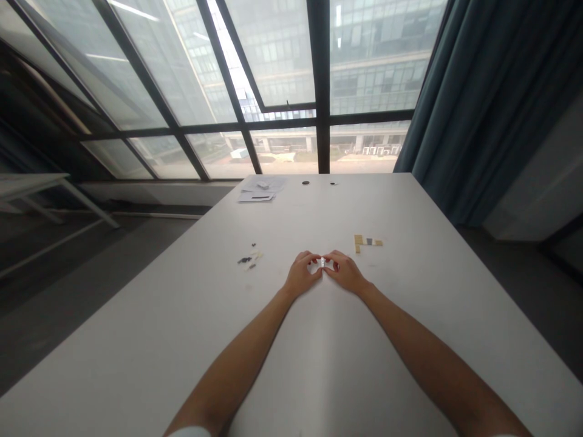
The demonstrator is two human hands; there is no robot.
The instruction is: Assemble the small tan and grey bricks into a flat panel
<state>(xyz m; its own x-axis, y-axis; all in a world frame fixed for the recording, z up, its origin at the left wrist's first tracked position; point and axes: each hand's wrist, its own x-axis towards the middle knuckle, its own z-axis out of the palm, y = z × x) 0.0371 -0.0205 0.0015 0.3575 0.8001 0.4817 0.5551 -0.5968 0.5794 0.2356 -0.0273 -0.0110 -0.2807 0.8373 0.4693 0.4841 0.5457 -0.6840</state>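
The small white piece (pixel 323 263) is between the left hand (pixel 303 274) and the right hand (pixel 345 271); both seem to pinch it, 1 from each side, so neither is nearer. Its long side runs between the 2 hands, away from the person (lying or standing, it is too small to tell). Dark bits (pixel 245 260) lie near on the left, yellow pieces (pixel 359 240) on the right; neither group blocks the hands.

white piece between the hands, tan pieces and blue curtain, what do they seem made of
Small white piece: possibly plastic, finish unclear; pale, but too small to be sure.
Tan pieces: perhaps cardboard or wood, matt, as no shine shows.
Blue curtain: most likely fabric, dull, given its hanging folds.
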